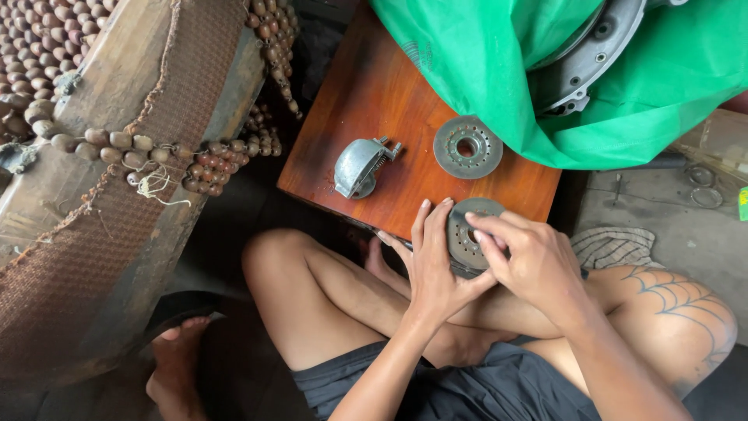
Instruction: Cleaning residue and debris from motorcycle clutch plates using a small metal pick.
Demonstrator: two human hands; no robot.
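fingers of both hands, left hand (435, 265) and right hand (530, 261), clasp a metal disc (466, 226) (its lower half hidden).

I count two round perforated metal discs: one disc (467, 146) on the wooden board (374, 101) and one held disc (465, 234) at its 5 o'clock. I see one grey domed housing (357, 166), one green bag (623, 93) and one large metal ring (588, 54).

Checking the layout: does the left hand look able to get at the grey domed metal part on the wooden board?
Probably yes. The left hand now holds a round perforated metal disc, but bare wooden board lies between it and the grey domed metal part.
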